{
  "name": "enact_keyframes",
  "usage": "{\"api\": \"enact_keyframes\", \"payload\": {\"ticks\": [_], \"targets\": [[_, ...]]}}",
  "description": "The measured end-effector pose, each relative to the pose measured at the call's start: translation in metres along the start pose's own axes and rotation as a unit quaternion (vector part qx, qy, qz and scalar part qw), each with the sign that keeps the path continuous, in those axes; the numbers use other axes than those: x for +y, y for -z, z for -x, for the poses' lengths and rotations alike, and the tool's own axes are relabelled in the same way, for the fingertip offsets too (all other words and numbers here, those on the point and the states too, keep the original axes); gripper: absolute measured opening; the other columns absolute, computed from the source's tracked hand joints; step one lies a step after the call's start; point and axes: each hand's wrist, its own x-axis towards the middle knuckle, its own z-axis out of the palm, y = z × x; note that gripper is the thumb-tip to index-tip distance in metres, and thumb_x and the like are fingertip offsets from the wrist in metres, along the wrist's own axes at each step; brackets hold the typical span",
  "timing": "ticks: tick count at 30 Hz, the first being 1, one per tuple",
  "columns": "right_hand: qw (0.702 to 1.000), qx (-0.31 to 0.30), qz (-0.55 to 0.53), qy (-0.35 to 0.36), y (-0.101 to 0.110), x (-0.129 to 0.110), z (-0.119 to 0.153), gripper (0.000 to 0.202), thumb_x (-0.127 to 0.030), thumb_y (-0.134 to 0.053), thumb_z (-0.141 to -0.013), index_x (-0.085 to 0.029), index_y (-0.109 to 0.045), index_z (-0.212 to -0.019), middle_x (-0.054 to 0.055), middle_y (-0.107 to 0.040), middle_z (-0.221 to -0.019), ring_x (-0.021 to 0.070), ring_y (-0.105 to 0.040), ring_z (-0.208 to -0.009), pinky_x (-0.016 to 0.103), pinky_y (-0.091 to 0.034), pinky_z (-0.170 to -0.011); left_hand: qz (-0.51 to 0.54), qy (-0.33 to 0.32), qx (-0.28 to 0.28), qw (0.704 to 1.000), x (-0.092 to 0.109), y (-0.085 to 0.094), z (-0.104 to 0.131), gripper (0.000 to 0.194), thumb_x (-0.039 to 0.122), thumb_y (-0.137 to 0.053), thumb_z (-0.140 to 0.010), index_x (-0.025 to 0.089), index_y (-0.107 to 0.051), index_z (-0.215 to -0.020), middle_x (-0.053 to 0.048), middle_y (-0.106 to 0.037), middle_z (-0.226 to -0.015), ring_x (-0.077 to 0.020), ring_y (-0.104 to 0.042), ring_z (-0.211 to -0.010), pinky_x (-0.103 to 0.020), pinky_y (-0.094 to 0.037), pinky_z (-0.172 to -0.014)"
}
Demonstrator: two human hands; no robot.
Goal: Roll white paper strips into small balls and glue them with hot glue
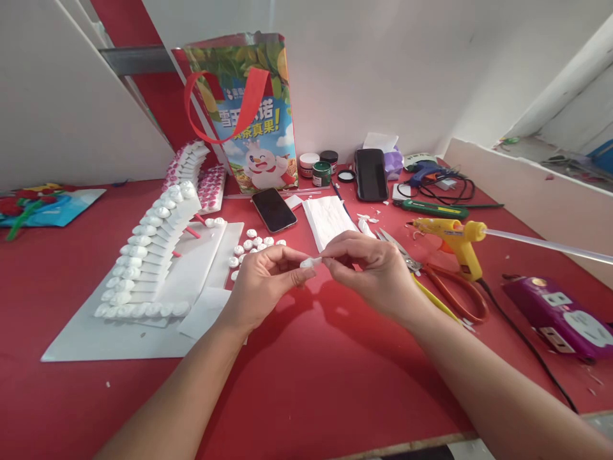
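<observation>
Over the red table, a small white rolled rosette (309, 262) is pinched between the thumb and fingers of my left hand (268, 278). My right hand (371, 271) grips the thin tail of the same piece with closed fingertips. Several similar white rosettes (258, 243) lie loose just beyond my left hand. Farther left, a curved stepped white structure (158, 236) is edged with rows of these rosettes and stands on a white board (115, 342). A stack of white paper strips (328, 220) lies beyond my hands.
On the right are scissors (454, 294), a yellow glue gun (453, 236) with its cord, and a purple power strip (562, 319). Toward the back stand a printed bag (258, 140), paint jars (322, 172), a phone (274, 209) and another dark phone-like device (371, 174).
</observation>
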Motion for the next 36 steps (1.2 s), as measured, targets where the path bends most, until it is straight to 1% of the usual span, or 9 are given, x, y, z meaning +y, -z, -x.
{"api": "enact_keyframes", "payload": {"ticks": [5, 9, 13, 18, 21, 23, 27, 31, 36], "targets": [[0.998, -0.001, 0.021, 0.056, -0.002, 0.000, 0.002, 0.017, -0.005, -0.063, -0.084, -0.016, -0.076, -0.082, 0.001, -0.068, -0.080, 0.0077, -0.055, -0.063, 0.022, -0.045, -0.056, 0.016, 0.005, 0.004, 1.000, 0.002, -0.002, 0.000, 0.025, 0.027, -0.092, -0.064, 0.016, -0.077, -0.080, 0.000, -0.070, -0.070, -0.0103, -0.062, -0.058, -0.022, -0.053, -0.058], [0.996, 0.002, 0.040, 0.082, -0.002, -0.001, 0.003, 0.016, -0.005, -0.063, -0.085, -0.016, -0.075, -0.082, 0.002, -0.068, -0.080, 0.0090, -0.059, -0.067, 0.022, -0.047, -0.058, 0.021, -0.012, -0.003, 1.000, 0.000, -0.003, 0.001, 0.022, 0.025, -0.091, -0.066, 0.018, -0.077, -0.082, 0.001, -0.070, -0.070, -0.0101, -0.061, -0.057, -0.022, -0.053, -0.059], [0.995, 0.004, 0.043, 0.088, -0.002, -0.001, 0.003, 0.017, -0.006, -0.062, -0.085, -0.016, -0.075, -0.083, 0.002, -0.070, -0.083, 0.0099, -0.063, -0.071, 0.022, -0.048, -0.059, 0.008, -0.035, -0.017, 0.999, -0.004, -0.001, 0.001, 0.020, 0.028, -0.087, -0.073, 0.021, -0.081, -0.091, 0.001, -0.071, -0.072, -0.0094, -0.062, -0.059, -0.022, -0.053, -0.062], [0.997, -0.005, 0.036, 0.063, -0.001, -0.005, 0.005, 0.015, -0.010, -0.063, -0.087, -0.017, -0.076, -0.084, 0.002, -0.069, -0.081, 0.0094, -0.060, -0.066, 0.023, -0.048, -0.058, -0.001, -0.045, -0.013, 0.999, -0.006, -0.001, 0.001, 0.016, 0.028, -0.086, -0.074, 0.022, -0.081, -0.088, 0.002, -0.069, -0.065, -0.0088, -0.060, -0.057, -0.021, -0.051, -0.060], [0.996, -0.003, 0.045, 0.070, -0.001, -0.005, 0.006, 0.016, -0.011, -0.062, -0.088, -0.018, -0.077, -0.086, 0.002, -0.070, -0.082, 0.0099, -0.061, -0.067, 0.023, -0.047, -0.056, -0.006, -0.044, -0.006, 0.999, -0.005, -0.003, 0.002, 0.017, 0.027, -0.087, -0.072, 0.020, -0.079, -0.085, 0.002, -0.069, -0.067, -0.0093, -0.060, -0.057, -0.021, -0.051, -0.058], [0.994, -0.002, 0.054, 0.093, -0.002, -0.005, 0.007, 0.017, -0.010, -0.061, -0.089, -0.016, -0.077, -0.089, 0.004, -0.070, -0.084, 0.0103, -0.062, -0.068, 0.022, -0.047, -0.055, -0.015, -0.051, -0.002, 0.999, -0.004, -0.005, 0.003, 0.016, 0.028, -0.086, -0.073, 0.019, -0.077, -0.083, 0.002, -0.070, -0.069, -0.0096, -0.060, -0.057, -0.022, -0.052, -0.059], [0.989, -0.012, 0.071, 0.133, -0.002, -0.005, 0.009, 0.020, -0.007, -0.058, -0.089, -0.013, -0.076, -0.093, 0.007, -0.070, -0.088, 0.0115, -0.064, -0.072, 0.022, -0.048, -0.058, -0.042, -0.064, 0.009, 0.997, -0.003, -0.006, 0.004, 0.017, 0.031, -0.084, -0.076, 0.019, -0.076, -0.083, 0.001, -0.070, -0.070, -0.0103, -0.060, -0.058, -0.022, -0.052, -0.059], [0.981, -0.018, 0.105, 0.161, -0.004, -0.005, 0.012, 0.023, -0.006, -0.053, -0.090, -0.012, -0.074, -0.098, 0.009, -0.068, -0.091, 0.0128, -0.064, -0.073, 0.025, -0.050, -0.062, -0.063, -0.069, 0.040, 0.995, -0.005, -0.006, 0.006, 0.018, 0.031, -0.086, -0.074, 0.019, -0.075, -0.081, 0.002, -0.068, -0.068, -0.0099, -0.059, -0.057, -0.021, -0.050, -0.056], [0.971, -0.027, 0.143, 0.188, -0.005, -0.006, 0.014, 0.024, -0.007, -0.049, -0.092, -0.017, -0.069, -0.100, 0.009, -0.068, -0.094, 0.0146, -0.064, -0.077, 0.028, -0.052, -0.068, -0.078, -0.080, 0.059, 0.992, -0.006, -0.006, 0.006, 0.020, 0.032, -0.088, -0.072, 0.020, -0.073, -0.077, 0.004, -0.064, -0.065, -0.0085, -0.054, -0.055, -0.020, -0.046, -0.053]]}}
